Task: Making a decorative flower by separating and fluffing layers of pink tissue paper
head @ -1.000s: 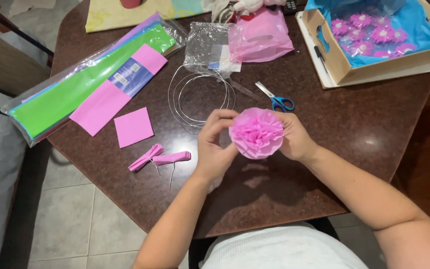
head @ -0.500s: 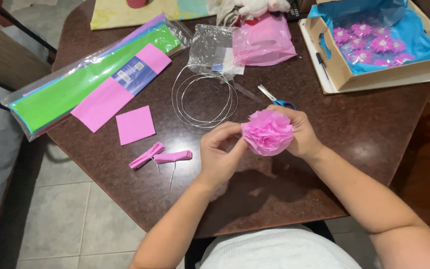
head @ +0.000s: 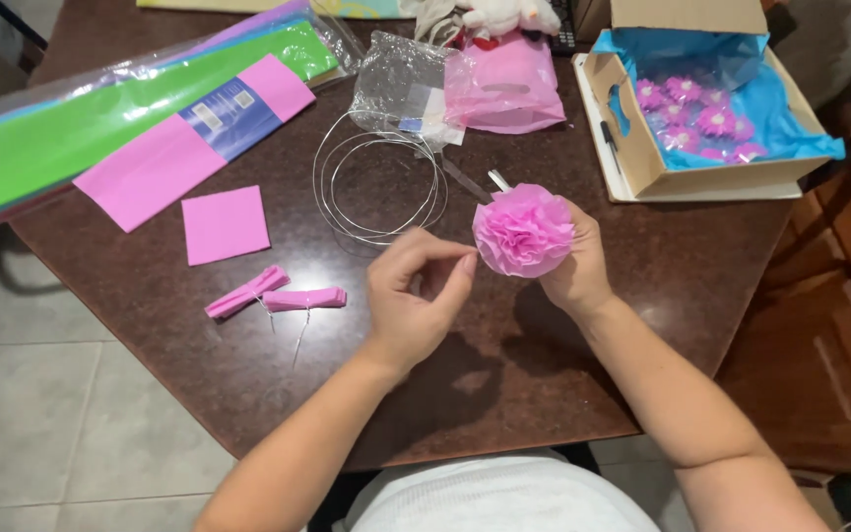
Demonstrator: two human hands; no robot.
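My right hand (head: 579,268) holds a fluffy pink tissue-paper flower (head: 524,231) above the dark brown table (head: 504,384). My left hand (head: 414,296) hovers just left of the flower, thumb and fingers pinched together, its fingertips close to the petals; it holds nothing I can see. Two folded pink paper strips tied with wire (head: 276,295) lie on the table to the left of my left hand. A coil of thin silver wire (head: 378,187) lies behind my hands.
A pink paper square (head: 225,224) and a pack of green and pink tissue sheets (head: 120,123) lie at the left. Crumpled clear plastic (head: 401,84) and a pink bag (head: 506,84) sit at the back. A cardboard box (head: 632,163) lined in blue, with several pink flowers, stands back right.
My right hand has carried the flower right and up, covering the scissors. My left hand has come off the flower and now pinches beside it.
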